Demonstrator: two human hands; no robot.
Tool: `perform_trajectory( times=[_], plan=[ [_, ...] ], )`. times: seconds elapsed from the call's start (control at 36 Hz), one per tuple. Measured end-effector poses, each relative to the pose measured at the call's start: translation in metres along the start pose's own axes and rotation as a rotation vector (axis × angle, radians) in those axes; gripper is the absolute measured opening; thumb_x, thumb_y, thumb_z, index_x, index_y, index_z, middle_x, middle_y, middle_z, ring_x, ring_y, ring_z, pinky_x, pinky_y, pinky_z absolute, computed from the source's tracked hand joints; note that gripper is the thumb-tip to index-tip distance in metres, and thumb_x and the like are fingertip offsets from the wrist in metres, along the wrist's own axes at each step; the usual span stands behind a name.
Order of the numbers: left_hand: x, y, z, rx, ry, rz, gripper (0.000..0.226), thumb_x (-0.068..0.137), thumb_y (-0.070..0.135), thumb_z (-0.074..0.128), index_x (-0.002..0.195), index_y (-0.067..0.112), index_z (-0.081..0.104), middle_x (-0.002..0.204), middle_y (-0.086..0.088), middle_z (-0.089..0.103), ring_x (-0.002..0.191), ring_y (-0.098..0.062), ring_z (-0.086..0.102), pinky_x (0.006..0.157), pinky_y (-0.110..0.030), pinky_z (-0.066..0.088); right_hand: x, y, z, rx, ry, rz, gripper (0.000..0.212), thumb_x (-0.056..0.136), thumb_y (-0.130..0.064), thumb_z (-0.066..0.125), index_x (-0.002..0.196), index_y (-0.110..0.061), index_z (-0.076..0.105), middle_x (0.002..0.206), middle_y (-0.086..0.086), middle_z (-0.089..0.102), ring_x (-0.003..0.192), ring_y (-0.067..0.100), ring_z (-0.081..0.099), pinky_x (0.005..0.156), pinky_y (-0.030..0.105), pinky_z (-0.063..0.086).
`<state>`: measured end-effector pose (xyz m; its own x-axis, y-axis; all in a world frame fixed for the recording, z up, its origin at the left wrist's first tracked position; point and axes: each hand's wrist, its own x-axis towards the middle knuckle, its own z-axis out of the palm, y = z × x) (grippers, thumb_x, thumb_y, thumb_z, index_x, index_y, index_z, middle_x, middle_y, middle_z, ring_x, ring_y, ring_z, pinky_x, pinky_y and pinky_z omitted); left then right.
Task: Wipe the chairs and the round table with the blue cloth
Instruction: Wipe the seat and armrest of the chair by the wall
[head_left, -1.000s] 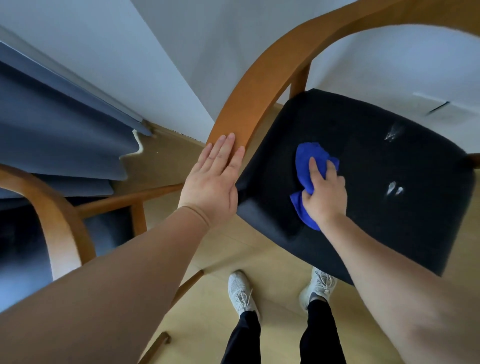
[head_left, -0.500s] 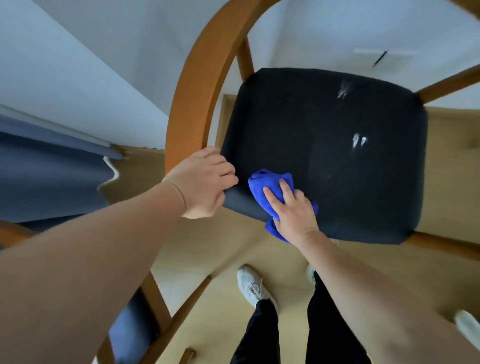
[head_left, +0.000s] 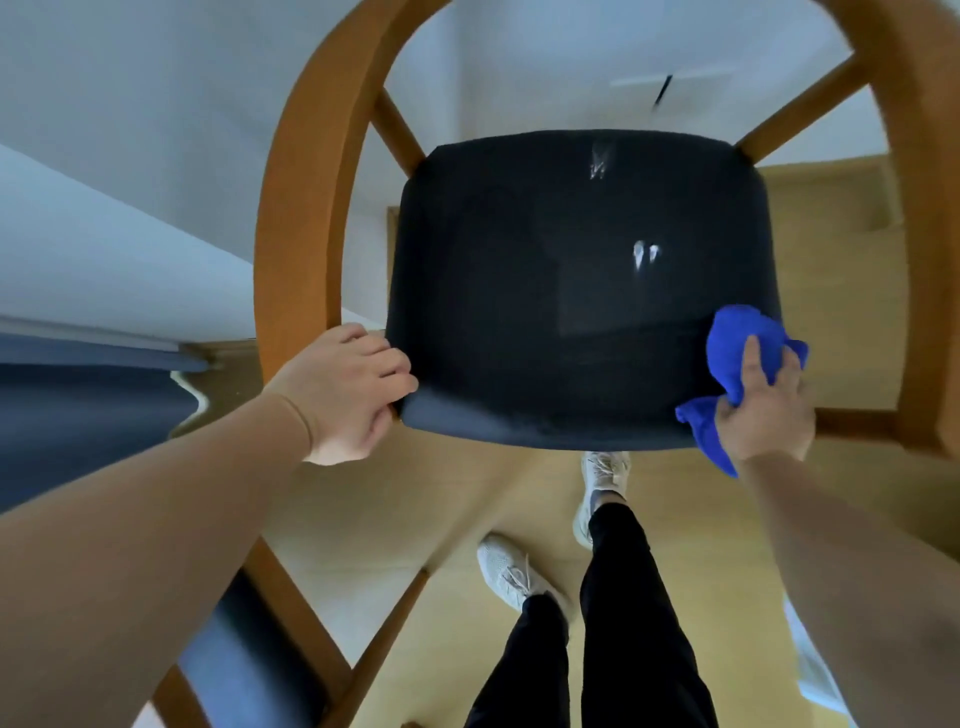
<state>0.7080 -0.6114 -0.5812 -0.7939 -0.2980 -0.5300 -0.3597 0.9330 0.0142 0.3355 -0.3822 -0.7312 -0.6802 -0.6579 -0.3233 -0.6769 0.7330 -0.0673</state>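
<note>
1. the fingers (head_left: 387, 364) of the left hand (head_left: 348, 389) are curled on the chair (head_left: 306, 208), at the near left corner of its black seat (head_left: 561, 312).
2. the blue cloth (head_left: 737, 338) is bunched under the curled fingers (head_left: 750, 364) of the right hand (head_left: 763, 415) and pressed on the seat's near right corner.
3. white specks (head_left: 644, 254) are seen mid-seat, apart from the cloth.
4. a second chair (head_left: 244, 660) is seen lower left, on a pale wood floor (head_left: 415, 509) with white walls (head_left: 156, 130) behind.
</note>
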Motion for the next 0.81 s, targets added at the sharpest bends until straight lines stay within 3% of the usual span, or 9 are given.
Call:
perform_trajectory(
  times=[0.17, 0.31, 0.56, 0.69, 0.81],
  plan=[
    [-0.002, 0.000, -0.001, -0.037, 0.033, -0.033, 0.049, 0.081, 0.036, 0.028, 0.110, 0.024, 0.065, 0.110, 0.003, 0.065, 0.101, -0.021, 0.057, 0.092, -0.039, 0.037, 0.003, -0.005, 0.005, 0.162, 0.026, 0.171, 0.075, 0.090, -0.021, 0.055, 0.154, -0.025, 0.015, 0.157, 0.018, 0.013, 0.129, 0.047, 0.034, 0.102, 0.049, 0.038],
    [-0.002, 0.000, -0.001, -0.057, 0.072, -0.029, 0.048, 0.079, 0.035, 0.030, 0.107, 0.022, 0.067, 0.107, 0.002, 0.066, 0.097, -0.022, 0.059, 0.089, -0.038, 0.039, -0.004, -0.026, 0.004, 0.191, 0.019, 0.179, 0.075, 0.089, -0.023, 0.056, 0.153, -0.026, 0.017, 0.157, 0.017, 0.015, 0.126, 0.048, 0.035, 0.102, 0.051, 0.039],
    [-0.003, 0.000, 0.000, -0.060, 0.072, -0.044, 0.047, 0.080, 0.035, 0.032, 0.109, 0.021, 0.067, 0.107, 0.001, 0.067, 0.097, -0.022, 0.060, 0.088, -0.038, 0.041, -0.029, -0.114, 0.011, 0.120, -0.062, -0.125, 0.075, 0.080, -0.018, 0.064, 0.149, -0.022, 0.034, 0.154, 0.020, 0.023, 0.106, 0.045, 0.041, 0.085, 0.047, 0.046],
    [-0.004, -0.001, 0.003, -0.063, 0.090, -0.101, 0.046, 0.080, 0.033, 0.034, 0.108, 0.019, 0.067, 0.106, -0.001, 0.066, 0.097, -0.024, 0.058, 0.091, -0.040, 0.038, -0.056, -0.174, 0.025, 0.106, -0.160, -0.518, 0.081, 0.065, -0.015, 0.076, 0.140, -0.021, 0.048, 0.146, 0.023, 0.039, 0.093, 0.043, 0.050, 0.073, 0.044, 0.051],
    [-0.004, -0.002, 0.006, -0.049, 0.093, -0.101, 0.044, 0.079, 0.033, 0.036, 0.108, 0.020, 0.067, 0.105, 0.000, 0.066, 0.100, -0.023, 0.057, 0.093, -0.039, 0.033, -0.063, -0.198, 0.031, 0.056, -0.156, -0.534, 0.084, 0.057, -0.016, 0.084, 0.135, -0.022, 0.053, 0.139, 0.022, 0.046, 0.086, 0.037, 0.053, 0.070, 0.043, 0.051]
  ],
)
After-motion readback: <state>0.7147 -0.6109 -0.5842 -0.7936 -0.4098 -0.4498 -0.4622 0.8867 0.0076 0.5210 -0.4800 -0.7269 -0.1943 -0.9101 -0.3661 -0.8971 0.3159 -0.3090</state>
